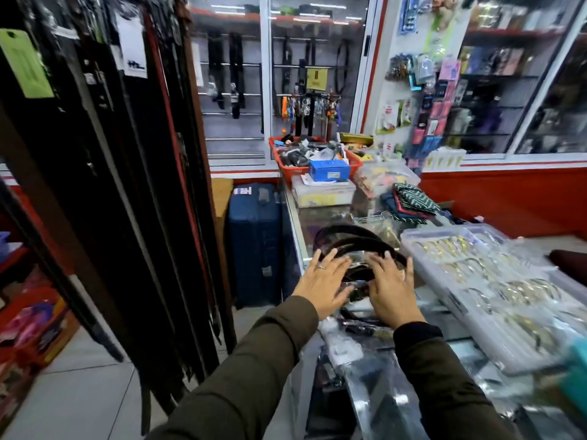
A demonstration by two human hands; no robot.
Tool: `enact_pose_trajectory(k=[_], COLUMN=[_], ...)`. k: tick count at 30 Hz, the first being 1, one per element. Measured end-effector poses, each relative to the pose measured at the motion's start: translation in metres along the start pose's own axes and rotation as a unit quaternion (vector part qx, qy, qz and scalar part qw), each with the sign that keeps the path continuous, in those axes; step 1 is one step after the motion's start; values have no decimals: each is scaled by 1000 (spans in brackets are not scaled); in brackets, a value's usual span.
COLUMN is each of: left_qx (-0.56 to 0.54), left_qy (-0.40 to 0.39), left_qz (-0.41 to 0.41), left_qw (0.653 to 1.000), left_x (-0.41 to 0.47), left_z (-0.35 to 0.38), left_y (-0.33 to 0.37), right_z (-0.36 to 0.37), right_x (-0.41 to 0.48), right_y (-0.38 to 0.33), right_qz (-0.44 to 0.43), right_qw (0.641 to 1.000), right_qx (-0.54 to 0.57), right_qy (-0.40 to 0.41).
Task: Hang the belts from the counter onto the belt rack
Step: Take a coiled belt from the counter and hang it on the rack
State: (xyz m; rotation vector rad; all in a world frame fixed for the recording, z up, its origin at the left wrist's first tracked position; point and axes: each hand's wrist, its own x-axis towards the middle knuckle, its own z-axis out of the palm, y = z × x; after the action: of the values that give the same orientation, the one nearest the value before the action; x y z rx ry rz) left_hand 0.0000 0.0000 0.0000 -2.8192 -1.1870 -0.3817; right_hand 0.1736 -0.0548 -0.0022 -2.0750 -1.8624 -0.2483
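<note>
Two olive-sleeved arms reach forward over the glass counter [365,376]. The left hand [324,285], a ring on one finger, and the right hand [392,292] lie palm-down, fingers spread apart, on a heap of coiled belts [355,241] at the counter's left edge; neither hand is closed around anything. The belts are dark, black to deep brown, glossy, wound in loose loops, some in clear plastic wrap. Just beside them to the right sits a clear compartmented tray [495,281] of gold-toned pieces. Left of the counter, the belt rack [104,154] hangs dense with long dark straps. Further back stand a blue suitcase [254,242] and a red basket [313,158].
</note>
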Motion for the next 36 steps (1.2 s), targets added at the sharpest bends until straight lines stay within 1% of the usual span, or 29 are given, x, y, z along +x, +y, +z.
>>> enact_pose_trajectory(k=[2, 4, 8, 12, 20, 25, 28, 32, 36], left_qx=[30, 48, 76, 103, 103, 97, 109, 116, 123], left_qy=[-54, -88, -71, -45, -3, 92, 138, 165, 172], left_qz=[28, 39, 27, 18, 5, -2, -15, -36, -55], left_qw=[998, 994, 994, 993, 995, 991, 984, 979, 976], left_x=[4, 10, 21, 25, 21, 21, 17, 1, -32], left_z=[4, 10, 16, 18, 23, 10, -10, -38, -70], left_y=[5, 9, 12, 16, 19, 11, -4, -34, -65], right_z=[-5, -5, 3, -1, -11, -28, -39, -48, -55], right_x=[-1, 0, 6, 13, 11, 19, 32, 48, 56], right_y=[1, 3, 5, 5, -1, -13, -28, -59, -103], right_qz=[1, -2, -22, -14, 6, 17, 2, -44, -103], right_qw=[996, 990, 990, 985, 985, 985, 989, 989, 991], right_qx=[-21, -51, -72, -99, -146, -162, -147, -140, -82], right_qy=[-85, -129, -117, -142, -87, -55, -21, 17, 35])
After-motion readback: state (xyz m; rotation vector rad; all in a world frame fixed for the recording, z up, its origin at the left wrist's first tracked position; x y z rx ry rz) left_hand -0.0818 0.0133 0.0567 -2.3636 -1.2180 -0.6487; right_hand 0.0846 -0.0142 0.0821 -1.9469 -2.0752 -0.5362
